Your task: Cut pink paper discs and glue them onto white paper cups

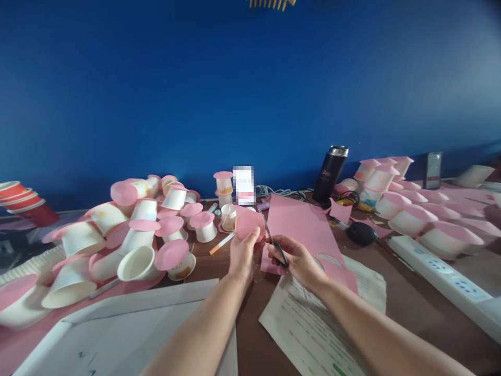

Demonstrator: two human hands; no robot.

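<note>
My left hand [242,253] holds up a pink paper disc [249,224] that seems to sit on a small cup, just above the brown desk. My right hand [295,257] grips black-handled scissors [274,241] whose blades point up at the disc's right edge. Under both hands lies a large pink paper sheet [303,224]. To the left stands a heap of white paper cups with pink disc lids [148,235], some upright, some tipped over.
A black tumbler [331,172], a black mouse [360,233], a white power strip [442,277] and more pink-lidded cups [410,209] sit on the right. Printed white sheets [313,318] lie near me. Red cups [23,201] stand far left. A blue wall is behind.
</note>
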